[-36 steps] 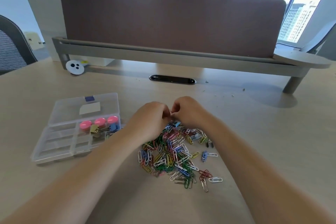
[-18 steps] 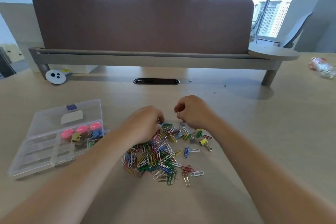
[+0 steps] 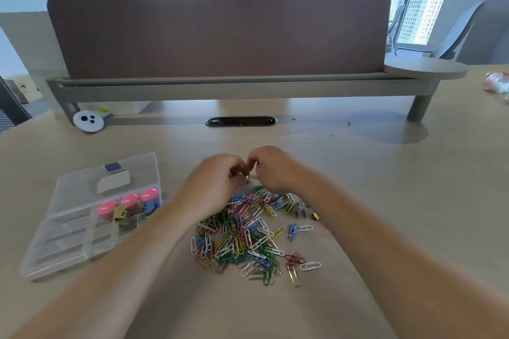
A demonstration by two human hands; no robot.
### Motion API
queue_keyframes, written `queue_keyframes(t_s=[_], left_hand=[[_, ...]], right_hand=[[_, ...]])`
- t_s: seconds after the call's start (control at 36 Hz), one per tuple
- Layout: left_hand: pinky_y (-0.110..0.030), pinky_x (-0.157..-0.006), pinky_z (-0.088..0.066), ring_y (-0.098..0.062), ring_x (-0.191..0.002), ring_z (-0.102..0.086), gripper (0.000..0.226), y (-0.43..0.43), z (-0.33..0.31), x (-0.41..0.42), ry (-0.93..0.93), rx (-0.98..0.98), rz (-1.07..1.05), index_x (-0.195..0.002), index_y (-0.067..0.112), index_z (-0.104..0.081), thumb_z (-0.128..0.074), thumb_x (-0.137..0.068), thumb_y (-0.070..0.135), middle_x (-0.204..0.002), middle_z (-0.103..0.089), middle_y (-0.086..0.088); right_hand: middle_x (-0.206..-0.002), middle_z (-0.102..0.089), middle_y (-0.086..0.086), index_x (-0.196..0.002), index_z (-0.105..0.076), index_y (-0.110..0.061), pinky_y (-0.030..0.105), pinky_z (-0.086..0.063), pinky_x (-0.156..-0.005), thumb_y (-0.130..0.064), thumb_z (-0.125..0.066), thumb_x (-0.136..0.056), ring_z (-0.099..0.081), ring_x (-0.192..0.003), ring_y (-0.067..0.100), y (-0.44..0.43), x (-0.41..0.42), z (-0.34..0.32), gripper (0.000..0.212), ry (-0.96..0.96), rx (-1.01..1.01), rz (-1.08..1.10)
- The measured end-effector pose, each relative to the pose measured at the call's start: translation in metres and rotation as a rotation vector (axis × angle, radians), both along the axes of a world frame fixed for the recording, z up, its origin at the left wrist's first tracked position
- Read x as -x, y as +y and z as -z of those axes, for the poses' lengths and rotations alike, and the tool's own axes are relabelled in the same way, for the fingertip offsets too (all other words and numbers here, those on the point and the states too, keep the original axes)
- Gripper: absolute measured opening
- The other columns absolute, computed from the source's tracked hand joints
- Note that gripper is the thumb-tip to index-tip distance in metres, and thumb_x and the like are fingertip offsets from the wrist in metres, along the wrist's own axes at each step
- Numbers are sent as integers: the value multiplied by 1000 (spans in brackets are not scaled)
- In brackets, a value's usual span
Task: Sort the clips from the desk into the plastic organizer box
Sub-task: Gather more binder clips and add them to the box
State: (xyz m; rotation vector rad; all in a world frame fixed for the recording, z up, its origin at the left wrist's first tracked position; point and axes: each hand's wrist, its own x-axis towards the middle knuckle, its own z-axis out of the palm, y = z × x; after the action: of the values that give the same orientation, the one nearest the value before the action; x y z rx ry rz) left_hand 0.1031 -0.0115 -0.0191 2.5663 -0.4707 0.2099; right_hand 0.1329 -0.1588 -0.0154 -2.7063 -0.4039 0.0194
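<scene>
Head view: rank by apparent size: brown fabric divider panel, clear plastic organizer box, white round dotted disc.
Brown fabric divider panel, largest, though far back.
Clear plastic organizer box.
White round dotted disc, smallest.

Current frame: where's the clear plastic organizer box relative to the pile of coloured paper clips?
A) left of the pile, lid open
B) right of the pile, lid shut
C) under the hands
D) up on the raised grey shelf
A: the clear plastic organizer box lies on the desk to the left of the pile of coloured paper clips, with its lid folded back open.
</scene>
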Motion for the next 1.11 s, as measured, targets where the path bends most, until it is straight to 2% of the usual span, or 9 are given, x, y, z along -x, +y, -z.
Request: queue_keyframes(t_s=[0.08, 0.17, 0.31, 0.5, 0.64, 0.69, 0.81, 0.97, 1.11], left_hand=[[-21, -65, -42, -7, -81, -58, 22, 4, -2, -3, 0, 18, -19, -107, 26, -69, -54, -94, 16, -99, -63, 9], [-23, -63, -44, -7, -75, -61, 23, 9, -6, -2, 10, 49, -19, -100, 27, -69, -52, -94, 13, -89, -64, 10], [-33, -65, -50, -14, -70, -64, 25, 15, -12, 2, 9, 101, -32, -86, 33, -69, -56, -91, 12, -78, -67, 6], [-15, -57, -39, -1, -65, -59, 19, 25, -16, 9, 32, 126, -52, -100, 23, -72, -57, -93, 13, -73, -61, 15], [-20, -69, -54, -4, -71, -67, 27, 32, -15, 17, 100, 173, -69, -114, 18, -67, -56, -93, 5, -88, -70, 5], [-21, -69, -56, -4, -68, -68, 27, 35, -15, 20, 104, 199, -73, -115, 17, -67, -57, -92, 5, -89, -71, 2], [-11, -55, -49, -1, -59, -65, 19, 48, -17, 30, 73, 224, -93, -109, 17, -68, -62, -91, 12, -80, -68, 6], [-19, -65, -43, -6, -79, -58, 12, 88, -26, 50, -21, 84, -155, -97, 23, -69, -68, -86, 28, -88, -60, 9], [-12, -56, -31, 0, -73, -54, 10, 128, -29, 68, -5, 43, -232, -97, 26, -70, -65, -88, 26, -91, -56, 12]], right_hand=[[-109, -63, 10, -117, -64, -10, 28, -40, -75, -11, -56, -92, -58, -98, 26, 7, -4, 1, 26, 17, 69, -56], [-98, -62, 5, -118, -65, -14, 29, -42, -74, -17, -60, -92, -58, -89, 23, 10, -7, 3, 27, 40, 93, -80], [-94, -58, -3, -94, -63, -25, 29, -44, -76, -14, -65, -88, -57, -90, 19, 11, -8, 6, 12, 8, 79, -71], [-93, -69, 7, -93, -71, -7, 30, -48, -73, -17, -72, -85, -61, -81, 19, 15, -3, -2, 13, 96, 65, -23], [-80, -68, 5, -78, -66, -9, 25, -46, -62, -11, -73, -83, -59, -70, 16, 18, 2, -1, 8, 118, 13, 39], [-79, -68, 4, -77, -65, -11, 27, -49, -64, -15, -72, -84, -60, -70, 16, 19, 3, 0, 11, 106, 6, 57], [-80, -63, -1, -80, -62, -17, 22, -41, -58, -20, -69, -87, -55, -69, 12, 30, 15, -12, 11, 8, 10, 30], [-81, -63, -1, -85, -68, -15, 24, -39, -62, -21, -68, -89, -55, -74, 15, 72, 39, -37, 8, -24, -25, -84], [-77, -64, -3, -79, -65, -19, 22, -34, -54, -28, -65, -91, -53, -65, 8, 112, 53, -42, 15, -2, -26, -164]])
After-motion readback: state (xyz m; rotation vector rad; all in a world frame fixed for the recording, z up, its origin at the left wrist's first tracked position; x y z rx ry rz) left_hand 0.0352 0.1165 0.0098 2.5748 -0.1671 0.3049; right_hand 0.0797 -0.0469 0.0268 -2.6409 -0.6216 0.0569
